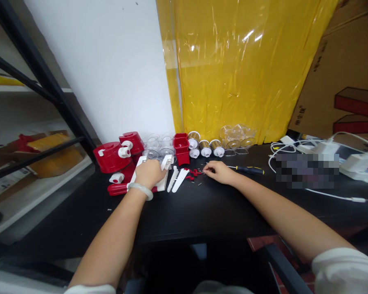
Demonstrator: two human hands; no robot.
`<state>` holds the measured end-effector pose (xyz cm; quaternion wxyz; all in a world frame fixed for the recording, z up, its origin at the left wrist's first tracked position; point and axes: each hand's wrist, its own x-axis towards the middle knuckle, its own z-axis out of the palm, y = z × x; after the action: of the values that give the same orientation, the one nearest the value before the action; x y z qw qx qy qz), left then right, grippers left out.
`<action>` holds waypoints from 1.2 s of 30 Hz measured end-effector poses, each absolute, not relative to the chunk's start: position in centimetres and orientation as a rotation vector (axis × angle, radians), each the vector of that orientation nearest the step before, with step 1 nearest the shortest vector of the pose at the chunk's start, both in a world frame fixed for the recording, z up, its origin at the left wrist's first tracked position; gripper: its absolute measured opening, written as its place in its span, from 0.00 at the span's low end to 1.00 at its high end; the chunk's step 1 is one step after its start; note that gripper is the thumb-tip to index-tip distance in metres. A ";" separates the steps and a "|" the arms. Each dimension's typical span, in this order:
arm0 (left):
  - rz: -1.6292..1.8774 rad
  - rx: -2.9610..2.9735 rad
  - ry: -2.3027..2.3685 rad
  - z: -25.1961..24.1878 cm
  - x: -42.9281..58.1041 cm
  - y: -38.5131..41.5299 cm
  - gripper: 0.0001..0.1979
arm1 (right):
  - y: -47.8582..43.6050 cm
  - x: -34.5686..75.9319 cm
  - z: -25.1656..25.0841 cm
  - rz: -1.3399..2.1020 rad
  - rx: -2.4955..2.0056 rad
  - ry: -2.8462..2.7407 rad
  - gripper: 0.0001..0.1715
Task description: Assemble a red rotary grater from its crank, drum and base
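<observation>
My left hand (149,174), with a pale bangle at the wrist, is closed over a white plastic part (161,183) lying among red pieces. My right hand (220,172) rests low over the table, thumb and fingertips together beside small red plastic pieces (195,173) and tiny metal screws or pins (199,184). Whatever is between those fingertips is too small to make out. Two flat white tapered pieces (180,180) lie between my hands. A red handle-like part (117,189) sticks out left of my left hand. Behind my right hand lies a screwdriver (250,170).
Red housings (110,157), a red hopper (181,149), perforated metal drums with white ends (205,148) and clear plastic cups (237,136) line the back. White cables (334,195) and chargers (358,162) lie right. A shelf rack (46,87) stands left; the black table's (184,220) edge is in front.
</observation>
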<state>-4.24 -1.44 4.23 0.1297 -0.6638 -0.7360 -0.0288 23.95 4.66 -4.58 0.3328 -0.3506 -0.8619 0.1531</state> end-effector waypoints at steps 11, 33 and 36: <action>-0.120 -2.029 -1.898 5.9 -3.3 -3.8 0.20 | 4.2 23.6 -4.2 0.318 -0.893 -2.279 0.07; -1.175 -2.582 -1.517 2.8 -1.0 -2.8 0.10 | 3.7 18.5 -2.8 0.077 -0.690 -2.591 0.12; -1.367 -2.545 -1.508 2.6 -0.9 -2.6 0.13 | 3.7 19.1 -2.3 0.107 -0.664 -2.521 0.15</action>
<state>-0.91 -2.61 2.57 -0.0587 -0.7797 -0.4620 -0.4186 19.05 3.65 -2.27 0.2629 -0.2455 -0.9322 0.0395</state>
